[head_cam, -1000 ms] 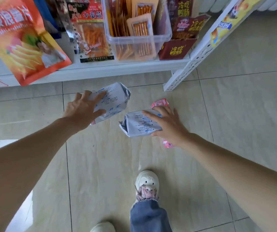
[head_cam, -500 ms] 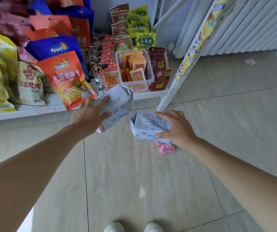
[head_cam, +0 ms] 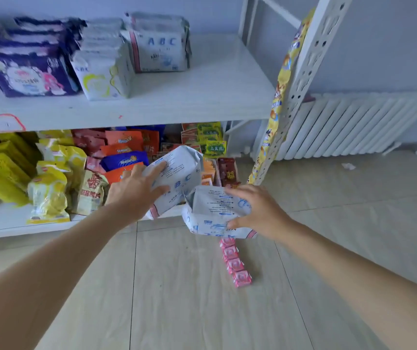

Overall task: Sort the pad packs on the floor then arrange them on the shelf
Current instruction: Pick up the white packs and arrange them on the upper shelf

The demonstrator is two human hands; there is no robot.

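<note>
Shelving in white metal fills the upper left: two flat boards show, an upper shelf [head_cam: 202,97] and a lower shelf [head_cam: 5,223], carried at the right end by one perforated upright [head_cam: 310,61]. On the upper shelf, toward its back left, stand three groups of soft plastic pad packs: a dark purple stack [head_cam: 29,72], a white and yellow-green stack [head_cam: 101,74], and a white stack lettered ABC [head_cam: 160,45]. The lower shelf holds crinkled foil snack bags [head_cam: 51,178], too many and too overlapped to count. One ribbed white radiator [head_cam: 353,127] stands by the wall at right. The floor [head_cam: 202,299] is pale glossy tile.

Two white pillow-shaped pad packs are held in the air before the lower shelf's front edge. The left hand [head_cam: 136,195] grasps the left pack [head_cam: 177,178], fingers curled over its face. The right hand [head_cam: 260,210] grips the right pack [head_cam: 215,215], thumb under, fingers on top. Beneath it a strip of four small pink square sachets [head_cam: 235,263] lies on the floor.
</note>
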